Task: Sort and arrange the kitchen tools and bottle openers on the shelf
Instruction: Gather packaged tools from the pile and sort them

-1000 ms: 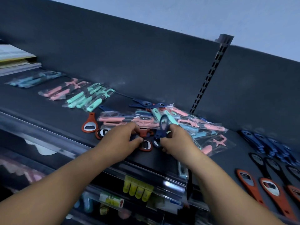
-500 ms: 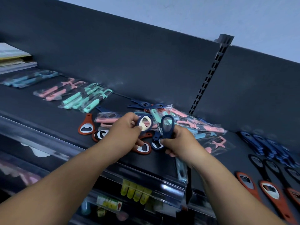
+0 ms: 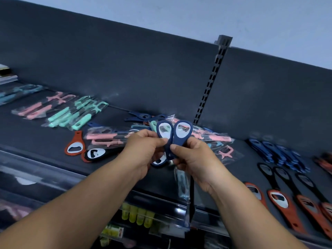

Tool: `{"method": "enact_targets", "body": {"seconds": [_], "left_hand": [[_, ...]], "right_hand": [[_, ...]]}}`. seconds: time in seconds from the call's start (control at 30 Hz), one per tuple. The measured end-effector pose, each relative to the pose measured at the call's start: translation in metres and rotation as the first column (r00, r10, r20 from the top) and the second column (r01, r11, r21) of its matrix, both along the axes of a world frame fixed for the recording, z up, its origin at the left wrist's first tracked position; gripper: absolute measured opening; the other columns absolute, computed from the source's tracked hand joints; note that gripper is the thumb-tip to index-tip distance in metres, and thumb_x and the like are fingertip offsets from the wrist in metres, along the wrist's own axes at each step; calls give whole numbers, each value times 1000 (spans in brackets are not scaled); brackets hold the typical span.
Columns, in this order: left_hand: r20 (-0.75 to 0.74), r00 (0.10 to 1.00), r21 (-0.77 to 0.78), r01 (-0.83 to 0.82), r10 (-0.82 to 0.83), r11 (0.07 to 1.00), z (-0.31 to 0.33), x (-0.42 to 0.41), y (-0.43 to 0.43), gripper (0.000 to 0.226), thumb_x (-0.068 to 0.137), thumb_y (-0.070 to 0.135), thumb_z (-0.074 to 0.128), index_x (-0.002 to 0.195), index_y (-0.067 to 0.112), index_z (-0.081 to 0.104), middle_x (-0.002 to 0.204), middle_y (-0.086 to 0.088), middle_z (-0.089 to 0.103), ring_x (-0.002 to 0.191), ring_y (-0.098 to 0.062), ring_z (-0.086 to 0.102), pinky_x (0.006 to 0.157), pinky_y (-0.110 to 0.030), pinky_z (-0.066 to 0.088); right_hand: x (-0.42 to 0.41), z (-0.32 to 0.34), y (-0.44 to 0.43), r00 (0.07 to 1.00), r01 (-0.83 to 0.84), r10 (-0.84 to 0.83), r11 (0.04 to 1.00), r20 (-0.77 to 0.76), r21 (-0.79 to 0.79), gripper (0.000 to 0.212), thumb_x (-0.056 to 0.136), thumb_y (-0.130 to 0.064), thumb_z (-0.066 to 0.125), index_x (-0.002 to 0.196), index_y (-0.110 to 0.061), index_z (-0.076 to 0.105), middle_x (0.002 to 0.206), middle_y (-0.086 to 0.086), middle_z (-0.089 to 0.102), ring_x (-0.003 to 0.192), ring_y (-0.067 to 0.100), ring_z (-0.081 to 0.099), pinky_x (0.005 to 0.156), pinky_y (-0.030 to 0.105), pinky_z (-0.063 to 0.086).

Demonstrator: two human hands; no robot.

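Bottle openers, two of them navy blue with pale metal heads, stand side by side above the shelf [image 3: 45, 141] in my grip. My left hand [image 3: 143, 150] pinches the left navy opener [image 3: 164, 131] by its handle; my right hand [image 3: 194, 159] pinches the right navy opener [image 3: 183, 131] the same way, thumb on top. The two handles cross and touch just between my thumbs, and the rounded heads fan upward and apart. All my fingers are closed on these handles.

Under my left hand another blue opener [image 3: 159, 161] lies flat on the shelf, partly hidden. Directly behind my fingers sits a loose heap of bagged tools [image 3: 212, 138] in pink, teal and blue, with a few dark blue tools [image 3: 138, 116] at its far edge against the back panel [image 3: 125, 69]. To the left of my left hand lie an orange opener [image 3: 75, 145] and a black opener [image 3: 97, 153], close together. Farther left, mint green tools [image 3: 75, 117] and pink tools [image 3: 36, 110] rest in clear bags. Well to the right of my right hand, orange openers [image 3: 280, 202], black-handled openers [image 3: 280, 177] and a stack of blue openers [image 3: 276, 153] lie in rows. One bagged tool [image 3: 181, 184] hangs over the shelf's front edge below my right hand.
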State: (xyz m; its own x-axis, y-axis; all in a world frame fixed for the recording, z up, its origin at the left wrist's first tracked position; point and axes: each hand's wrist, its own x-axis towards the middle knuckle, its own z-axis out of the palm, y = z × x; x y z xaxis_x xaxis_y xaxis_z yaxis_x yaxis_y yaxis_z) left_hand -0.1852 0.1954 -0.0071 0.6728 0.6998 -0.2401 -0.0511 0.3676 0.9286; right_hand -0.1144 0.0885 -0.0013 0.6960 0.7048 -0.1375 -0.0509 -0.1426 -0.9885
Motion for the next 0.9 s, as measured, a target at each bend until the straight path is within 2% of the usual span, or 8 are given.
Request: {"method": "enact_targets", "body": {"seconds": [0.17,0.27,0.3,0.37,0.43,0.47,0.6,0.9], "left_hand": [[80,992,-36,100,-97,994,4,5,-11,21,84,-5,63,75,11,52,71,-6,67,58,-14,65,52,-23,53],[-25,991,268,134,-132,954,0,9,-6,15,85,11,68,76,13,57,71,-3,63,61,-15,59,61,-27,49],[-111,987,443,154,-117,883,-3,10,-1,13,83,19,71,79,16,60,73,0,62,65,-15,57,64,-28,47],[-396,918,743,329,-13,583,-13,8,10,26,76,37,75,92,21,62,91,2,64,84,-15,58,75,-30,47],[-628,763,769,578,154,272,-21,5,16,48,70,53,74,107,26,59,109,2,60,105,-20,54,85,-33,45],[-685,698,729,655,211,201,-24,3,17,57,68,58,72,114,29,57,115,2,58,112,-23,51,90,-35,43],[-710,649,696,705,273,136,-29,6,21,69,69,68,66,126,32,52,124,2,53,120,-25,42,94,-39,35],[-505,771,781,600,388,-176,-37,4,27,30,88,39,45,107,26,64,105,3,69,103,-21,58,90,-35,28]], "right_hand": [[5,-2,-9,998,-55,54,998,-15,-38,7,90,-11,61,94,-16,64,71,-1,62,47,8,50,46,19,37],[10,-4,-11,997,-10,10,1000,-72,-5,9,89,-7,60,89,-15,64,70,1,61,44,7,49,42,17,37],[12,-4,-13,993,38,-36,999,-109,14,9,89,-6,60,88,-15,63,68,2,60,42,6,47,40,16,36],[20,-1,-17,977,124,-114,991,-178,48,10,90,-5,60,85,-14,61,63,0,59,39,5,45,38,16,36],[27,1,-24,972,143,-130,988,-197,50,12,90,-5,59,84,-15,61,61,-1,59,39,5,45,38,16,37],[28,1,-27,972,136,-125,990,-197,45,12,90,-5,59,84,-15,60,61,0,58,40,5,46,38,16,38],[29,-3,-33,972,116,-107,993,-208,32,11,90,-5,59,84,-15,61,61,-1,60,40,5,47,38,15,40],[32,-7,-39,973,110,-103,994,-209,22,10,90,-5,61,86,-14,63,63,-1,62,41,6,49,39,14,41]]}}
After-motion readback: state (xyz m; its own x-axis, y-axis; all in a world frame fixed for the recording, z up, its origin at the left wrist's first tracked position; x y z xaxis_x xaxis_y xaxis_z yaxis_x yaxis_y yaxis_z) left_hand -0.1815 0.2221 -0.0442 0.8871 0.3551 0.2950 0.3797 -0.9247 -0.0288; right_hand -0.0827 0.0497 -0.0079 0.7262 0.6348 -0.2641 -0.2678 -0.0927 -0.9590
